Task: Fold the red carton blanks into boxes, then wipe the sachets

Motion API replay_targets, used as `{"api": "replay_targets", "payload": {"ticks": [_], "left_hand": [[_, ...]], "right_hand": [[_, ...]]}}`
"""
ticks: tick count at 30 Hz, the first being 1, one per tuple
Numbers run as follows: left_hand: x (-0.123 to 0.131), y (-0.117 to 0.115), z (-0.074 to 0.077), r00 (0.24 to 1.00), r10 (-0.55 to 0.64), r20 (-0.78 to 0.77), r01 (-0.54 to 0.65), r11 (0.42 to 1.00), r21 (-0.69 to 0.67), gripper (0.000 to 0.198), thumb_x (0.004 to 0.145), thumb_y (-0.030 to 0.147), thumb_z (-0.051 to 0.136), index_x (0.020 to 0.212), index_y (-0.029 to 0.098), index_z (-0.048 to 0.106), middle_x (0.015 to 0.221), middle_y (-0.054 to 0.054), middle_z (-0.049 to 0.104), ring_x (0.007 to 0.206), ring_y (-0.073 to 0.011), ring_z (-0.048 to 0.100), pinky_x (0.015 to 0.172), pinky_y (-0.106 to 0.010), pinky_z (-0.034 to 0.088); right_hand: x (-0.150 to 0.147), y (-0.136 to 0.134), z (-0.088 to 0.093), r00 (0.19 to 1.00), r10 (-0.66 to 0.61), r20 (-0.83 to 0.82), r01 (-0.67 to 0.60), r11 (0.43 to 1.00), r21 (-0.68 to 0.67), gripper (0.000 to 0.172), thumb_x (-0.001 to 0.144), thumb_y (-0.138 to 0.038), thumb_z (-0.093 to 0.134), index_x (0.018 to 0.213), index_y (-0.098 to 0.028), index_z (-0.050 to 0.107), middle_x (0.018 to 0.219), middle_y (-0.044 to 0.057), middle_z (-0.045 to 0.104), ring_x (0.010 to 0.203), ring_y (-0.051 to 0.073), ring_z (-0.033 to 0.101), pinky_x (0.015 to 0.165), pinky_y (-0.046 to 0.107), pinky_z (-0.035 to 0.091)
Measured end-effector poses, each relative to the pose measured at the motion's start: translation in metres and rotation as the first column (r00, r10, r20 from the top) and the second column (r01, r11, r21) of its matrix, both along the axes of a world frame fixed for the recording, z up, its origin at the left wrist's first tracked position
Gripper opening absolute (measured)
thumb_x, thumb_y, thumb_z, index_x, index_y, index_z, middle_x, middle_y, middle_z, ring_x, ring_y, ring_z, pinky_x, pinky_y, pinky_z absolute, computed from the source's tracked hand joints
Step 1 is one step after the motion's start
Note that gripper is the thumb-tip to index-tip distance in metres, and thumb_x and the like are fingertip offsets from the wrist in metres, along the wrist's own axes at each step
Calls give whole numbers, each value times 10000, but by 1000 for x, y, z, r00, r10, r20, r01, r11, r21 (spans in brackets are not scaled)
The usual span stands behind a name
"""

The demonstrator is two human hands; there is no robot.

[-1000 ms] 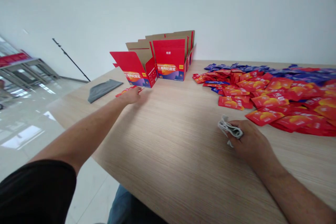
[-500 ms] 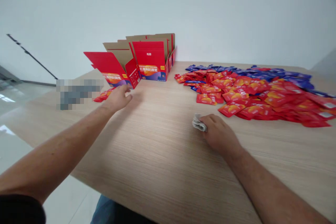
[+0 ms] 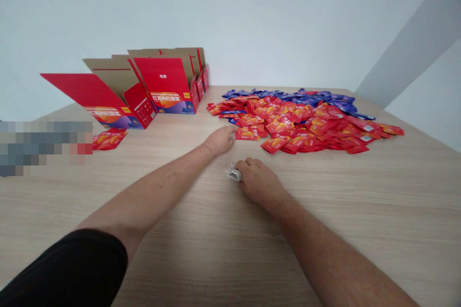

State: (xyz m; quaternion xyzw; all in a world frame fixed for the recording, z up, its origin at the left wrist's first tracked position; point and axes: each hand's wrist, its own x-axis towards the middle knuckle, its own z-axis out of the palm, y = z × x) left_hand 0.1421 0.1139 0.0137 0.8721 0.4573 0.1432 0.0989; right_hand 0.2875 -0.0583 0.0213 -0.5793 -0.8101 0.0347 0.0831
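Toward 1 o'clock on the worktop (image 3: 324, 211), red and blue sachets (image 3: 295, 122) lie heaped just beyond the left hand (image 3: 220, 140), its grip state indeterminate; cartons (image 3: 162, 86) stand open at 11 o'clock; the right hand (image 3: 259, 182) grip presses a folded pale wad (image 3: 234, 173).

A plain, pale wall (image 3: 252, 19) fills the far side of the room, rising straight behind a long desk (image 3: 360, 211) with a light, wood-grain laminate top. To the right, a broad grey band (image 3: 410, 43) runs diagonally across the view, with a paler surface (image 3: 428, 110) below it, though it's hard to tell what either one is. Soft, even light falls across the room. A pixelated, blurred patch (image 3: 43, 146) hides part of the desk's left side.
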Motion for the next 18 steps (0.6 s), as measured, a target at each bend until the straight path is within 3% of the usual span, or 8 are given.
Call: {"api": "replay_targets", "payload": {"ticks": [5,11,13,15,18], "left_hand": [[45,16,-1,996,-11,-87,12,1000,8,554,951,295,584,1486,159,538,1485,-182,577,1387,-326,527,1159,-454,429],[60,25,3,994,69,-90,-72,997,-34,717,810,420,776,1451,196,546,1429,-202,591,1352,-404,531,1103,-530,442],[55,24,6,994,103,-43,-106,992,-68,651,763,370,807,1356,197,600,1349,-183,646,1308,-390,567,1089,-497,446],[44,18,10,989,143,25,-139,983,-118,451,734,296,804,1154,204,671,1202,-144,709,1231,-365,620,1052,-450,463],[14,-2,13,960,229,163,-191,957,-219,202,692,243,785,807,216,621,899,-80,710,1067,-332,675,947,-399,500]], "right_hand": [[-1,0,4,1000,1,0,-1,1000,-25,232,946,-139,542,1153,-185,637,1129,112,687,1055,269,633,897,353,490],[0,2,3,1000,1,-2,-1,1000,-26,222,936,-154,569,1143,-190,640,1130,108,691,1052,258,625,911,345,487],[1,2,2,1000,8,-4,-8,1000,-20,230,949,-153,551,1157,-187,640,1131,107,691,1053,255,625,924,347,486],[1,2,3,1000,5,0,-5,1000,-20,233,960,-149,532,1162,-185,641,1130,108,691,1050,255,629,922,347,490],[0,0,5,1000,9,11,-9,1000,-28,236,964,-141,529,1170,-183,637,1144,117,690,1061,250,632,924,340,492]]}}
